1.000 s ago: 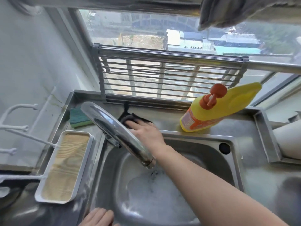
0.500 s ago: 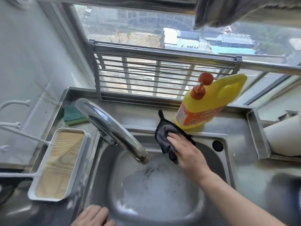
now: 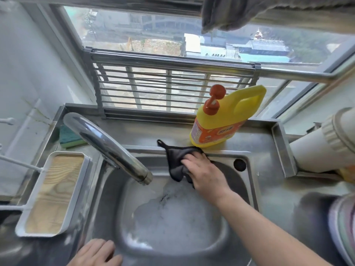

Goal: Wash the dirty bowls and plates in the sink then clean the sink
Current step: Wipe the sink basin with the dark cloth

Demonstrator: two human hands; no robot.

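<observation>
left hand [image 3: 96,253] rests flat, fingers relaxed, on the front rim of the sink [image 3: 251,181]. foam covers the basin floor. right hand [image 3: 206,174] presses a dark cloth [image 3: 175,160] against the back wall, beside the detergent bottle [image 3: 224,120].

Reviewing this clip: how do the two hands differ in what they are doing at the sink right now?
The right hand presses a dark cloth against the sink's back rim; the left hand holds nothing. The right hand reaches across the basin toward the yellow bottle; the left hand rests flat on the near edge. Both are bare.
</observation>
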